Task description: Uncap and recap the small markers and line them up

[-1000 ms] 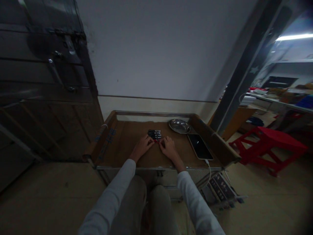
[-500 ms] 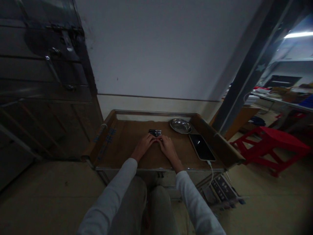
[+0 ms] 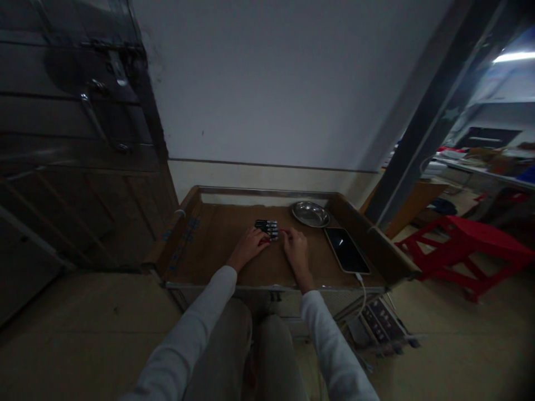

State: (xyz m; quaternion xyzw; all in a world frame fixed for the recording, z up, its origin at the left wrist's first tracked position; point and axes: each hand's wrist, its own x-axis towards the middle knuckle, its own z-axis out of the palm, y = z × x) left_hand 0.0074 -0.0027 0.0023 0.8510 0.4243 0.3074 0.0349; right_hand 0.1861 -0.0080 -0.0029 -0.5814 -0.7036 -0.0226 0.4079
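Observation:
A row of small dark cylinders with light ends, perhaps batteries, lies on the brown tray top in front of me. My left hand rests curled on the tray just below them, fingertips against a small red piece. My right hand sits to the right of the row, fingers bent and pinched near a thin red bit. The dim light hides what either pinch holds.
A shallow metal dish stands at the tray's back right. A phone lies along the right side, its white cable hanging over the front edge. A red stool stands to the right; a dark metal door on the left.
My right hand has shifted a little right, away from my left hand. More of the dark row and the red piece now show between the hands.

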